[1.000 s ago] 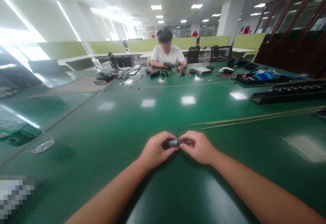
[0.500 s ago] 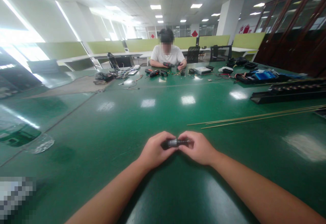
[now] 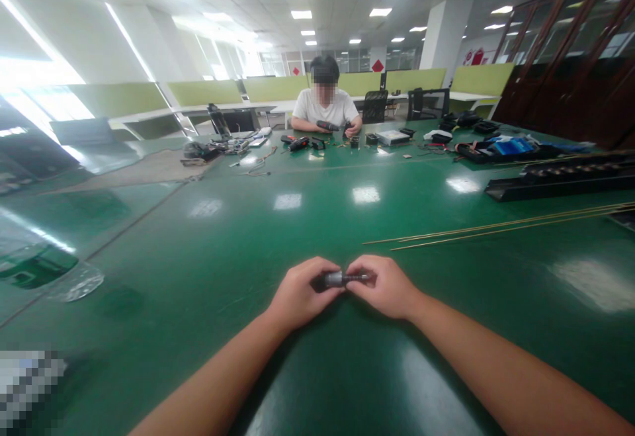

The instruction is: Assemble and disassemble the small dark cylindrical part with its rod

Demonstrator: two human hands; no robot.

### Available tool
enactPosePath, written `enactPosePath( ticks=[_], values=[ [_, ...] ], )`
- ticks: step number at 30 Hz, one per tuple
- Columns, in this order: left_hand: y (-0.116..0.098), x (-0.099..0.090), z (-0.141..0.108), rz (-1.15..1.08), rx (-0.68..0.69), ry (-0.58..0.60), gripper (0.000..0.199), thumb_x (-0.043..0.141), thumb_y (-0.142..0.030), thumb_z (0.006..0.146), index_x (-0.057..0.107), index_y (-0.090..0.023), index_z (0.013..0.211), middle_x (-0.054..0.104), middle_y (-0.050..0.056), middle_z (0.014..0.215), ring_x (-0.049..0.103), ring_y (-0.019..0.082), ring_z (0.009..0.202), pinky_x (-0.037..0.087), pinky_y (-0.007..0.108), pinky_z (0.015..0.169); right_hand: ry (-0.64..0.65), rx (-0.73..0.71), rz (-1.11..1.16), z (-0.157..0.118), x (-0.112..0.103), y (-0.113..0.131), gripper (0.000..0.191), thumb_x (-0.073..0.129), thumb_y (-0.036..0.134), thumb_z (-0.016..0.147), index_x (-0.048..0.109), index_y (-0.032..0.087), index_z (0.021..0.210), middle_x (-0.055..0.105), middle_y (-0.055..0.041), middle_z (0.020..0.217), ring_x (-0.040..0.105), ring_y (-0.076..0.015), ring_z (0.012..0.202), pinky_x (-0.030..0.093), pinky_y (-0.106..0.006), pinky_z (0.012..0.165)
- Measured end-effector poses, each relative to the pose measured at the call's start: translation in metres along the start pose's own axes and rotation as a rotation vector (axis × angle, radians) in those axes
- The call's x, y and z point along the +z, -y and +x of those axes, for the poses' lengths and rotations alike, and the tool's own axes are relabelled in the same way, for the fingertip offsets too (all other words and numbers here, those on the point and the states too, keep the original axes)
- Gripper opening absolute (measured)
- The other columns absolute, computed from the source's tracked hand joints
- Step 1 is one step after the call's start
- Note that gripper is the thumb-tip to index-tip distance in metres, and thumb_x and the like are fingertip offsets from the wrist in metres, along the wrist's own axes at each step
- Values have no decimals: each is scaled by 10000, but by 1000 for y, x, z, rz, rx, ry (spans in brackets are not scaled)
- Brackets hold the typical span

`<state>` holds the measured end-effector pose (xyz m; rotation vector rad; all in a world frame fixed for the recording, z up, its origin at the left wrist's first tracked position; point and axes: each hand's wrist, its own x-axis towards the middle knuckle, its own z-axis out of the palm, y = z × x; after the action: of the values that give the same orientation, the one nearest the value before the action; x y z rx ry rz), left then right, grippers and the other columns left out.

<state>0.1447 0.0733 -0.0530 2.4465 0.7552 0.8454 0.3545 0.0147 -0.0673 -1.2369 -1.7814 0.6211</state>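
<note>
Low over the green table, in the head view, my two hands meet around one small part. It is a small silver-and-dark cylinder with a thin dark shaft, lying crosswise and about level; its exact kind is too small to make out. My left hand is closed around the cylinder's body, and its palm side hides the left end. On the thin shaft at the right, my right hand pinches with thumb and fingers. The fingertips of both hands nearly touch.
Thin brass-coloured rods lie to the right, beyond them a black channel. A clear plastic bottle lies at left. Across the table a person in a white shirt holds a power drill among scattered tools.
The view has shifted very slightly. Both hands keep the same hold on the small cylinder and its shaft, with no clear movement.
</note>
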Motion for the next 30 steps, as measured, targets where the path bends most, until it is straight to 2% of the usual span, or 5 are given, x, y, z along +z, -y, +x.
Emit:
enactPosePath(
  ticks=[11, 23, 30],
  values=[
    [-1, 0, -1, 8, 4, -30, 188, 701, -262, 818, 655, -206, 992, 694, 45, 938, 646, 174, 839, 510, 295, 775, -13, 16, 34, 0, 1, 0, 142, 721, 189, 750, 698, 197, 891, 699, -22, 854, 631, -157, 726, 486, -246, 649],
    [0, -1, -1, 0, 4, -50, 200, 724, -258, 815, 646, -225, 997, 689, 11, 944, 638, 151, 848, 493, 268, 782, -53, 32, -28, 0, -1, -1, 109, 736, 228, 750, 707, 193, 850, 679, -16, 789, 572, -141, 641, 423, -244, 593],
    [1, -1, 0, -2, 3, -75, 205, 729, -261, 809, 652, -220, 994, 691, 12, 934, 639, 154, 839, 491, 272, 776, -84, 52, -68, 1, -2, -1, 106, 735, 238, 747, 708, 189, 838, 604, 23, 661, 500, -115, 558, 364, -232, 549]
  ],
)
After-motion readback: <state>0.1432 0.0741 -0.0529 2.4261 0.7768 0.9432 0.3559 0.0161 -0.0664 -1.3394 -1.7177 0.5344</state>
